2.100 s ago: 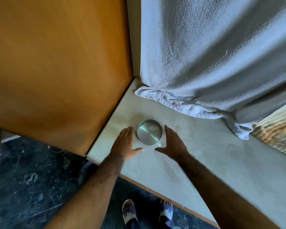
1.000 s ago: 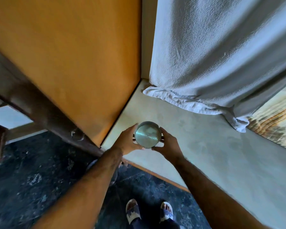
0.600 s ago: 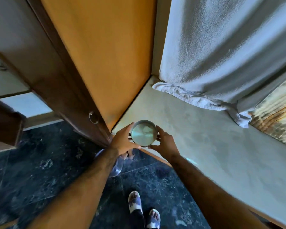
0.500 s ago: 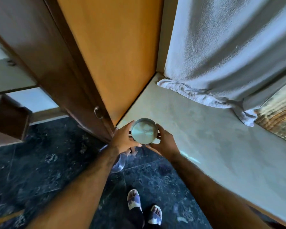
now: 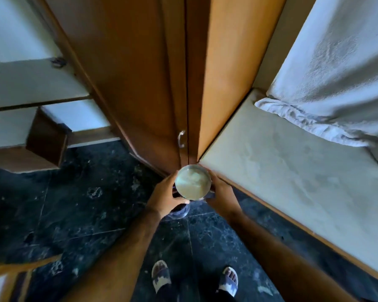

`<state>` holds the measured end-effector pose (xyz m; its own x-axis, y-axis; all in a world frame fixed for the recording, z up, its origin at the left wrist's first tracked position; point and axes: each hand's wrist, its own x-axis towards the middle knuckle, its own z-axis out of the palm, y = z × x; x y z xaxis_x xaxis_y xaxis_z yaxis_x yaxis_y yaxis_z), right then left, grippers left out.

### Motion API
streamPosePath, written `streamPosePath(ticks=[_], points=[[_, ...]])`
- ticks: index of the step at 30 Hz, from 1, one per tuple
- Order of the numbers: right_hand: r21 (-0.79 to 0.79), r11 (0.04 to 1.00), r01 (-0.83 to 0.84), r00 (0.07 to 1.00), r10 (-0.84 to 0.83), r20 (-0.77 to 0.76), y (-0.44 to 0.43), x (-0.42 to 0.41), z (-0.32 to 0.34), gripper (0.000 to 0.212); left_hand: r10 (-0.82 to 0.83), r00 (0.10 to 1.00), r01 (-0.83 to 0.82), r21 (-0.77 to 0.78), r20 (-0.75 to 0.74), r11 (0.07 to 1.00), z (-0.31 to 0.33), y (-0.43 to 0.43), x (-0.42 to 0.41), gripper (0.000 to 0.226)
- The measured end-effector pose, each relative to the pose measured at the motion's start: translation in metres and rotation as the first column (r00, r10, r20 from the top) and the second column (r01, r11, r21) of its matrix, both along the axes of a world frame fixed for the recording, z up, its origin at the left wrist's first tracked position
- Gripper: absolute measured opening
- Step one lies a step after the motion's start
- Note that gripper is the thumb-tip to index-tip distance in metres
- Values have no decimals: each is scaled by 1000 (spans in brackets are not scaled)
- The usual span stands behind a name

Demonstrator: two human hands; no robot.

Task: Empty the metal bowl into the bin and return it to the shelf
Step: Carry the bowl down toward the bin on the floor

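Note:
A small round metal bowl point(image 5: 193, 182) hangs in the air just off the left corner of the pale shelf point(image 5: 292, 171), held upright with its pale inside facing up. My left hand point(image 5: 167, 197) grips its left side and my right hand point(image 5: 222, 192) grips its right side. Right below the bowl, partly hidden by my left hand, a rounded shiny object point(image 5: 179, 211) stands on the floor; I cannot tell whether it is the bin.
A wooden cupboard point(image 5: 151, 83) with a metal door handle point(image 5: 181, 138) rises just beyond the bowl. A white towel point(image 5: 336, 73) hangs over the back of the shelf. Dark stone floor point(image 5: 74, 203) spreads below; my sandalled feet point(image 5: 194, 277) stand near the bottom.
Both hands closed on the bowl, lifted it off the shelf and carried it back past the shelf's front edge. The view has swung left, bringing the cupboard doors and floor into sight.

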<state>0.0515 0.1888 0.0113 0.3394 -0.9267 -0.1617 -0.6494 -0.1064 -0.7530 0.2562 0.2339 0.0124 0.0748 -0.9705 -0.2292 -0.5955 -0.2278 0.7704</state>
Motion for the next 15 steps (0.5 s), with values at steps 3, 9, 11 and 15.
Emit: streamPosePath(ticks=[3, 9, 11, 15], points=[[-24, 1000, 9, 997, -10, -71, 11, 42, -28, 91, -27, 999, 28, 28, -23, 999, -22, 4, 46, 103], [-26, 1000, -10, 992, 7, -126, 14, 95, -81, 79, -45, 998, 42, 77, 35, 996, -88, 4, 102, 98], [-28, 1000, 10, 993, -14, -120, 13, 108, -111, 75, -45, 996, 38, 90, 82, 995, -118, 0, 114, 97], [-41, 999, 15, 991, -20, -131, 4, 114, -157, 73, -93, 985, 82, 78, 143, 994, -161, -12, 125, 99]])
